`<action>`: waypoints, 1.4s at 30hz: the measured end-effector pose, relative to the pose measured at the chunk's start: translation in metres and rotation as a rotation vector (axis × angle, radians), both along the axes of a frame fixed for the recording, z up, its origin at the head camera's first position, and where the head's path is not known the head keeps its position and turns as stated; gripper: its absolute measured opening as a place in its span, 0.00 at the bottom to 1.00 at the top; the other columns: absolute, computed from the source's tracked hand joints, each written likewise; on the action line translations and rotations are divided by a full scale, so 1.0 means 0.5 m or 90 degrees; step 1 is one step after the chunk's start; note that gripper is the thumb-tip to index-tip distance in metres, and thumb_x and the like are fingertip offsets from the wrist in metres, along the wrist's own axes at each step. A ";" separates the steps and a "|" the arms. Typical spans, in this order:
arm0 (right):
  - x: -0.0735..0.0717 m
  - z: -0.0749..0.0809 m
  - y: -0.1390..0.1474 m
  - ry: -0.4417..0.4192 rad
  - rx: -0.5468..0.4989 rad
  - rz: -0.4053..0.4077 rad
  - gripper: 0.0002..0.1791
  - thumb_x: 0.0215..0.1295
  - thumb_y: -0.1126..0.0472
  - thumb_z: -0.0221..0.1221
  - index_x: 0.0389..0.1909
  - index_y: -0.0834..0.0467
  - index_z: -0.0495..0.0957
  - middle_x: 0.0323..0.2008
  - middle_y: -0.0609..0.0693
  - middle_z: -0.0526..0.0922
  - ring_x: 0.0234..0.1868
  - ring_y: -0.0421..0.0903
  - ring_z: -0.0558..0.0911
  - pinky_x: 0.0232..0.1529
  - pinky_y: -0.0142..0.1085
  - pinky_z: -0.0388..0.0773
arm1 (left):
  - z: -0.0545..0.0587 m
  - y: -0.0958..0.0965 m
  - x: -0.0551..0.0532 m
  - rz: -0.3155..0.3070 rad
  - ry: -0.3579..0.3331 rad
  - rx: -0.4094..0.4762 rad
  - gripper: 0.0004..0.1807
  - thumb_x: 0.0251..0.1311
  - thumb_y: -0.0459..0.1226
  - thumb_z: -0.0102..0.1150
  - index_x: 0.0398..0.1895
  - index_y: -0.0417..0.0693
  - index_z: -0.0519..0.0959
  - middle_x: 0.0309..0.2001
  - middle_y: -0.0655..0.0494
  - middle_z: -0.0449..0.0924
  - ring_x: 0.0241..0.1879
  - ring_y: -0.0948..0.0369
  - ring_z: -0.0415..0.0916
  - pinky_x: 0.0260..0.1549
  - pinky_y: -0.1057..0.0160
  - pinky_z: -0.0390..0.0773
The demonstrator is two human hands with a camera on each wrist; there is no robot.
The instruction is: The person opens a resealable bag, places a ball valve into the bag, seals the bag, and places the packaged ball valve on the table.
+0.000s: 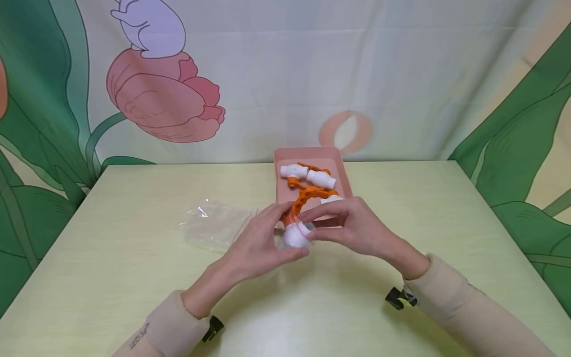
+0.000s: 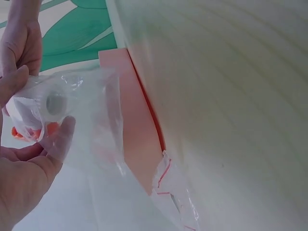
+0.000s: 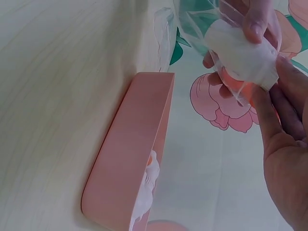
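Note:
A white plastic ball valve with an orange handle [image 1: 308, 197] is held up between both hands, partly inside a clear plastic bag [image 2: 98, 96]. My left hand [image 1: 256, 243] grips the valve's white body [image 3: 240, 53] through the film, thumb on the near side. From the other side my right hand [image 1: 357, 225] pinches the valve's end with thumb and fingertips, as the right wrist view shows. The round opening [image 2: 56, 103] of the valve faces the left wrist camera through the bag. Fingers cover part of the orange handle.
Behind the hands a pink tray [image 1: 280, 161] holds more white and orange valves [image 1: 321, 178]. Another clear plastic bag [image 1: 214, 225] lies flat on the table left of the tray. A printed curtain [image 1: 276, 74] hangs along the table's far edge.

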State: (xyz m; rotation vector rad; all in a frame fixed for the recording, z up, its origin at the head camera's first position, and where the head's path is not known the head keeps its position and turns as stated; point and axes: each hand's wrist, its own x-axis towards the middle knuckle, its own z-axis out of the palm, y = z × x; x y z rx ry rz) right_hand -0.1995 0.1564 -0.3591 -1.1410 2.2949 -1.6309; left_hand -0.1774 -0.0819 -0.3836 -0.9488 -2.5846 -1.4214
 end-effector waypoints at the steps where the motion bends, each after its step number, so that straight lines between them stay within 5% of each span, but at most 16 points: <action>1: 0.000 0.000 0.000 0.001 0.001 -0.002 0.16 0.58 0.70 0.73 0.49 0.61 0.88 0.47 0.48 0.89 0.50 0.46 0.86 0.48 0.41 0.85 | 0.000 0.002 0.000 0.002 -0.002 0.006 0.44 0.54 0.39 0.79 0.72 0.40 0.67 0.58 0.56 0.74 0.54 0.62 0.74 0.50 0.66 0.82; 11: 0.001 0.008 -0.003 -0.002 -0.014 0.053 0.13 0.63 0.76 0.67 0.48 0.65 0.87 0.52 0.54 0.85 0.57 0.50 0.82 0.51 0.43 0.83 | 0.003 0.005 -0.001 0.030 0.003 -0.013 0.43 0.55 0.39 0.77 0.72 0.39 0.67 0.62 0.52 0.74 0.56 0.59 0.75 0.48 0.66 0.82; 19: -0.003 -0.001 -0.008 0.117 0.016 0.046 0.10 0.67 0.72 0.65 0.45 0.61 0.89 0.48 0.47 0.86 0.54 0.47 0.82 0.57 0.40 0.79 | 0.002 0.007 0.001 0.059 0.013 -0.038 0.42 0.56 0.40 0.76 0.72 0.38 0.67 0.60 0.51 0.74 0.54 0.58 0.76 0.48 0.64 0.83; 32: 0.004 -0.003 -0.022 0.180 0.022 -0.038 0.08 0.64 0.71 0.69 0.40 0.57 0.87 0.42 0.43 0.88 0.50 0.44 0.84 0.57 0.39 0.78 | 0.002 0.011 0.001 0.092 0.057 -0.034 0.42 0.56 0.42 0.77 0.71 0.38 0.69 0.54 0.52 0.76 0.45 0.58 0.78 0.41 0.63 0.83; 42: 0.012 0.001 -0.031 0.231 0.042 -0.090 0.04 0.68 0.70 0.65 0.40 0.59 0.84 0.37 0.45 0.87 0.42 0.42 0.84 0.47 0.39 0.81 | 0.003 0.014 0.000 0.118 0.028 -0.037 0.44 0.58 0.48 0.75 0.74 0.42 0.67 0.51 0.54 0.75 0.42 0.58 0.72 0.35 0.61 0.78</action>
